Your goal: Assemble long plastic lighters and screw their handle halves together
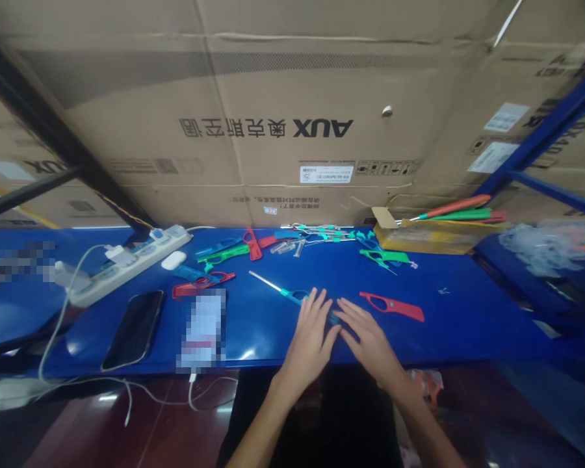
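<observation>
A blue long-necked lighter (292, 296) lies on the blue tabletop in front of me, its metal tube pointing to the far left. My left hand (312, 330) holds it down, fingers laid over its handle and thumb along the near side. My right hand (370, 335) grips the handle's right end with fingertips and thumb. Most of the handle is hidden under both hands. Just right of them lies a red lighter shell half (400, 307) with a trigger opening.
Several coloured shell halves (229, 253) and metal rods with green parts (322, 233) lie along the back. A yellow-taped box (429, 235) holds lighters. At left are a power strip (136, 265), a dark phone (134, 328) and a charging phone (202, 331). Cardboard cartons (273, 78) stand behind.
</observation>
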The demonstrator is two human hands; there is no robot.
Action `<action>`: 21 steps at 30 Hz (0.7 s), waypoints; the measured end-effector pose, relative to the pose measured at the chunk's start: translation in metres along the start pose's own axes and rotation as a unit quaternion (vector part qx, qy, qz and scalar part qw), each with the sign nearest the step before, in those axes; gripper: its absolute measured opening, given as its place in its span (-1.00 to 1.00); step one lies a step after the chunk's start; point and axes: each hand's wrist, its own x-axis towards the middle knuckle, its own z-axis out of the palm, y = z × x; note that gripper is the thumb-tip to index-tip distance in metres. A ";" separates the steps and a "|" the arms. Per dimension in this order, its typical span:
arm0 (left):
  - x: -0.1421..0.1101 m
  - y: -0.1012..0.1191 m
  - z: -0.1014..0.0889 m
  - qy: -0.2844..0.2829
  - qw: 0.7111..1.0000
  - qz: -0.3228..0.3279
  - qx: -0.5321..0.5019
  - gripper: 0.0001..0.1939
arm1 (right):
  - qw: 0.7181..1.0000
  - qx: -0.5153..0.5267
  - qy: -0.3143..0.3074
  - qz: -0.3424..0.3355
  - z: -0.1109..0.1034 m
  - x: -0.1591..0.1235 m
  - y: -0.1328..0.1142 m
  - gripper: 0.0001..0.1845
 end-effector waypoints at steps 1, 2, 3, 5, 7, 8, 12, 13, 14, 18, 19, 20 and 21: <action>0.000 0.000 0.000 -0.002 1.000 -0.003 0.006 -0.51 | 1.000 0.006 -0.008 0.005 -0.002 0.001 0.002 -0.62; 0.000 0.001 0.000 -0.002 1.000 -0.008 0.009 -0.50 | 1.000 0.015 -0.019 0.009 -0.005 0.005 0.006 -0.58; 0.000 0.001 0.000 -0.002 1.000 -0.012 0.012 -0.50 | 0.999 0.029 -0.036 0.012 -0.009 0.010 0.010 -0.51; 0.001 0.003 -0.001 -0.002 1.000 -0.019 0.015 -0.51 | 0.996 0.048 -0.062 0.030 -0.022 0.027 0.024 -0.36; 0.001 0.004 -0.002 -0.002 1.000 -0.023 0.018 -0.52 | 0.997 0.022 -0.047 0.065 -0.037 0.049 0.044 -0.47; 0.001 0.003 -0.002 -0.002 1.000 -0.023 0.020 -0.52 | 0.995 -0.025 -0.044 0.082 -0.043 0.060 0.056 -0.53; 0.002 -0.003 0.003 0.006 1.000 0.001 0.025 -0.57 | 0.968 -0.191 -0.099 0.132 -0.060 0.095 0.101 -0.54; 0.002 -0.005 0.005 0.010 1.000 0.009 0.024 -0.60 | 0.965 -0.195 -0.111 0.133 -0.062 0.102 0.109 -0.54; 0.002 -0.007 0.007 0.014 1.000 0.015 0.021 -0.62 | 0.964 -0.195 -0.120 0.133 -0.063 0.108 0.115 -0.56; 0.003 -0.012 0.010 0.013 0.999 0.026 0.018 -0.65 | 0.956 -0.221 -0.129 0.147 -0.064 0.132 0.127 -0.69; 0.003 -0.012 0.010 0.011 0.999 0.027 0.020 -0.66 | 0.953 -0.230 -0.124 0.154 -0.063 0.137 0.127 -0.70; 0.004 -0.011 0.009 0.008 0.999 0.028 0.022 -0.66 | 0.951 -0.239 -0.117 0.160 -0.061 0.142 0.126 -0.71; 0.004 -0.011 0.009 0.005 0.999 0.029 0.024 -0.66 | 0.948 -0.247 -0.109 0.167 -0.059 0.145 0.125 -0.71</action>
